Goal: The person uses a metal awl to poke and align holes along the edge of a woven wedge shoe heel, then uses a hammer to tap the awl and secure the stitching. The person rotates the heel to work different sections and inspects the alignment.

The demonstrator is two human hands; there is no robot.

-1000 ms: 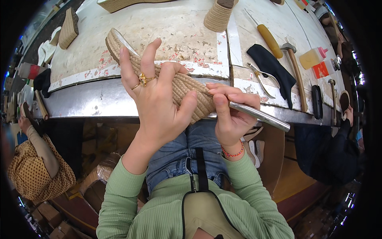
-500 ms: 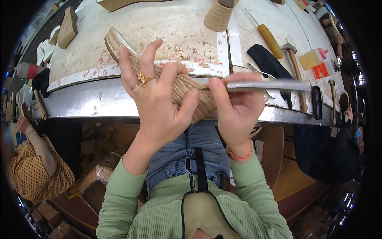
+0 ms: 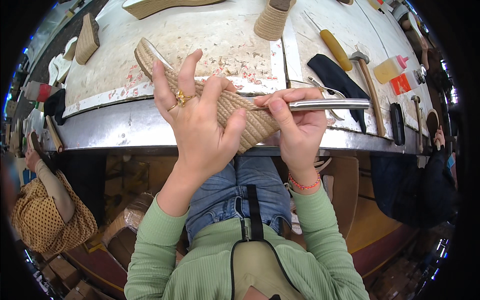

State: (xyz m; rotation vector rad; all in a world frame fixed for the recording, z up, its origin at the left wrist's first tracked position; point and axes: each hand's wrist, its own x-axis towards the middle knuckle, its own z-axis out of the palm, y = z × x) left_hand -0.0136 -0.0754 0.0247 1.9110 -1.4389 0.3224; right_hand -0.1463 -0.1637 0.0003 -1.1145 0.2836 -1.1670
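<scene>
A rope-wrapped wedge shoe sole (image 3: 250, 125) lies tilted in my left hand (image 3: 200, 117), which grips it with thumb and fingers over the table's metal edge. Its narrow end points to the far left and its thick heel end towards my right hand (image 3: 300, 117). My right fingers pinch a slim silvery metal hand tool (image 3: 335, 104), its handle pointing right. The tool's thin tip meets the braided rope near the heel; the exact contact is partly hidden by my fingers.
On the table's right lie a wooden-handled awl (image 3: 336, 50), black cloth (image 3: 337, 80), scissors (image 3: 330, 91), a hammer (image 3: 369, 85) and a yellow liquid bottle (image 3: 390, 68). More rope wedges (image 3: 272, 20) stand at the back. Co-workers (image 3: 52, 200) sit at both sides.
The metal tool has stopped blurring and sits slightly further left, its tip against the rope. My right hand has shifted a little; the left keeps its hold on the wedge sole.
</scene>
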